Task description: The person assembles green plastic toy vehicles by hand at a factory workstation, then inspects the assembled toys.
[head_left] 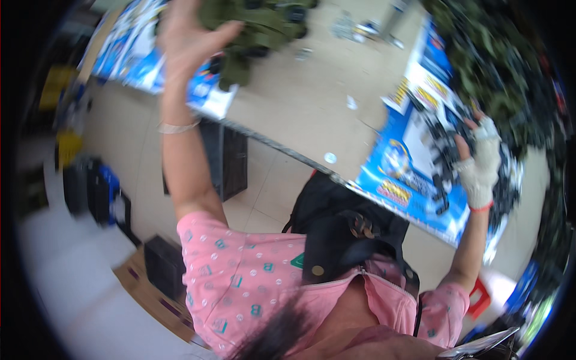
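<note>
My left hand (187,39), bare, is stretched out at the upper left with its thumb spread wide; some fingertips run past the picture's edge. Beside it lies a heap of olive-green pieces (258,30) with dark round parts. At the right, my right hand (480,165) wears a whitish knit glove with bare fingertips. Its thumb and fingers are apart, by a pile of small black parts (441,159). These parts lie on a blue printed sheet (387,174). Motion blur hides whether the right fingertips touch any of them.
Both hands are over a beige worktable (300,114). More dark-green pieces (489,54) are heaped at the far right. Small clear scraps (342,27) and a white round piece (330,158) lie on the tabletop. Below its edge stands a dark box (231,159).
</note>
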Tool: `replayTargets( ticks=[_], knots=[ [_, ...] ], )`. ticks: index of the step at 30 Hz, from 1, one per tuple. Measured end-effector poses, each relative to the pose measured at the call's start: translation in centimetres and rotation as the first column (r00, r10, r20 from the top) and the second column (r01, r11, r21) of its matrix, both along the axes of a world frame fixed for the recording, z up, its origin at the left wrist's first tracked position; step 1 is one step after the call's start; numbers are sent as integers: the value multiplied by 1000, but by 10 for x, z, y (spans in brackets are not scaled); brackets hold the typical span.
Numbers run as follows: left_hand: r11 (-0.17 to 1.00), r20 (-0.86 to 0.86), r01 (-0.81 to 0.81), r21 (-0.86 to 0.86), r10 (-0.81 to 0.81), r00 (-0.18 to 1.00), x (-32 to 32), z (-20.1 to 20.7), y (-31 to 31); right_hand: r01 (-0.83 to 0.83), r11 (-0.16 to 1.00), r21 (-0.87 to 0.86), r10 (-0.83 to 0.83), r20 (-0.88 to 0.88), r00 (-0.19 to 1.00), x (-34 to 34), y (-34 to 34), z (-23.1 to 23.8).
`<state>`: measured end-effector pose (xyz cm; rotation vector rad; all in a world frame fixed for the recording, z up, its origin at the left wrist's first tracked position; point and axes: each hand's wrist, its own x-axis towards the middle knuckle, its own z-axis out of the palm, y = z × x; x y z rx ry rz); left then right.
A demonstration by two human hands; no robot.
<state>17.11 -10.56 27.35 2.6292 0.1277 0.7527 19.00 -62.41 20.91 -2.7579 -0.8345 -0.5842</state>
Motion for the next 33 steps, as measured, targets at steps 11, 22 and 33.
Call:
replayTargets(
  ticks=[11, 22, 33],
  knots=[
    [692, 268, 125, -711, 102, 958, -101, -151, -201, 358, 933, 36, -345, -190, 919, -120, -58, -68],
    [796, -239, 404, -451, -544, 804, -183, -138, -274, 257, 960, -110, -279, -408, 869, -145, -85, -77],
    [373, -10, 695, -615, -885, 465, -138, -103, -365, 333, 794, 509, -270, -195, 943, -176, -39, -44]
  ],
)
